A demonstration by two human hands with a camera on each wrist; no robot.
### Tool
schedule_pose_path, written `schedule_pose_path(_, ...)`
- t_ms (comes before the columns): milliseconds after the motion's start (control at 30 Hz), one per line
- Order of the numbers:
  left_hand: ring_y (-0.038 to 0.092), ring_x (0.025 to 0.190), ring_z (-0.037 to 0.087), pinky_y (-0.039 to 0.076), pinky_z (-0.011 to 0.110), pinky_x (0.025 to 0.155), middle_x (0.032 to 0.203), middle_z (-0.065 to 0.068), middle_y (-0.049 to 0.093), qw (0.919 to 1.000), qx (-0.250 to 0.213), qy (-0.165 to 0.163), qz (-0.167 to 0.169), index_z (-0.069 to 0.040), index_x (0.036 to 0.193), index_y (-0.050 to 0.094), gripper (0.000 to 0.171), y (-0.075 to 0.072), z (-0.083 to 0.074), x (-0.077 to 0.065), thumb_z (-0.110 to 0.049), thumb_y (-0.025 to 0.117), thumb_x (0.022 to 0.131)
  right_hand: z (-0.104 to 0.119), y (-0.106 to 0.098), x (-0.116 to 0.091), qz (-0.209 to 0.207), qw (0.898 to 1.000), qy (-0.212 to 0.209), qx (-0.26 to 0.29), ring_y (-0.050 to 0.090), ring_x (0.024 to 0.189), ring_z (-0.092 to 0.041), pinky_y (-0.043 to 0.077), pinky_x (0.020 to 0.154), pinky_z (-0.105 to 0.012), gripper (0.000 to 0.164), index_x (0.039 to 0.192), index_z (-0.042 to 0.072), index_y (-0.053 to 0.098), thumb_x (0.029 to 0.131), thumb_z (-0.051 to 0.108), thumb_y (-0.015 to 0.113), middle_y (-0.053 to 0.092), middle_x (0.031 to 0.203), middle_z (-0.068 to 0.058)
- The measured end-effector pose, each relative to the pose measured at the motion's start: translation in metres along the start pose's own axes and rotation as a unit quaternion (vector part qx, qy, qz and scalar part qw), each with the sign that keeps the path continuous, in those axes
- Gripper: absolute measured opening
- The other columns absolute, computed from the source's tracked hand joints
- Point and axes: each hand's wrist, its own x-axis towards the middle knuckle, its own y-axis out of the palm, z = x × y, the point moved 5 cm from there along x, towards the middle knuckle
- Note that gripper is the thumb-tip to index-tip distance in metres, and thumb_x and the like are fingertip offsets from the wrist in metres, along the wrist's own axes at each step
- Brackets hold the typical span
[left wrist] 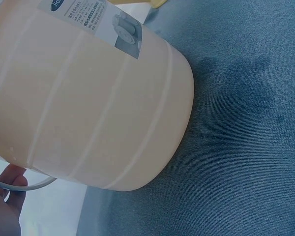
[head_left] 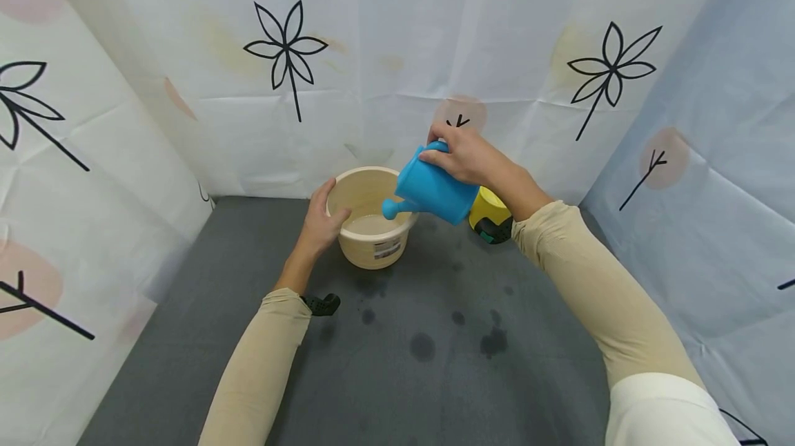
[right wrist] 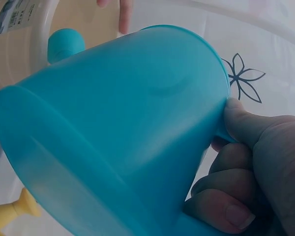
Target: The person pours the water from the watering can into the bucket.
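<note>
A cream plastic bucket point(head_left: 373, 253) with a printed label stands on the dark grey surface. My left hand point(head_left: 321, 225) grips its left rim, and the left wrist view shows fingers point(left wrist: 15, 189) by the bucket's thin pale handle point(left wrist: 39, 185). My right hand point(head_left: 462, 156) holds a blue watering can point(head_left: 437, 187) by its handle. Tilted to the left, the can has its round spout head point(head_left: 389, 209) over the bucket's right side. The right wrist view shows the can's base close up, with curled fingers point(right wrist: 226, 196) around the handle.
A yellow object point(head_left: 487, 206) stands behind the right forearm, partly hidden; its flared yellow end point(right wrist: 27, 202) appears in the right wrist view. Dark wet-looking spots point(head_left: 422, 347) mark the grey surface point(head_left: 385, 404). White printed cloth point(head_left: 397, 39) hangs around the back and sides.
</note>
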Motion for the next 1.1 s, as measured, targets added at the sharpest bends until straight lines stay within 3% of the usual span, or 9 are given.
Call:
schedule_pose_path(600, 0.024, 0.155, 0.037, 0.025, 0.053, 0.126, 0.168, 0.017, 0.021, 0.9999, -0.013, 0.006, 0.0, -0.012, 0.162, 0.027, 0.076, 0.0007, 0.0025, 0.0007, -0.014, 0.063, 0.095, 0.0079, -0.0013, 0.0029, 0.009, 1.0, -0.01, -0.024, 0.059, 0.098, -0.036, 0.046, 0.088, -0.047, 0.03, 0.122, 0.006, 0.053, 0.105, 0.031, 0.057, 0.062, 0.118, -0.021)
schedule_pose_path(1100, 0.025, 0.155, 0.038, 0.027, 0.053, 0.125, 0.168, 0.017, 0.022, 1.0, -0.006, 0.006, -0.003, -0.012, 0.162, 0.027, 0.077, -0.0002, 0.0018, -0.0006, -0.02, 0.063, 0.095, 0.0101, -0.0015, 0.0087, 0.023, 0.999, 0.012, -0.041, 0.059, 0.103, -0.036, 0.048, 0.089, -0.047, 0.038, 0.129, 0.004, 0.052, 0.105, 0.033, 0.055, 0.062, 0.123, -0.021)
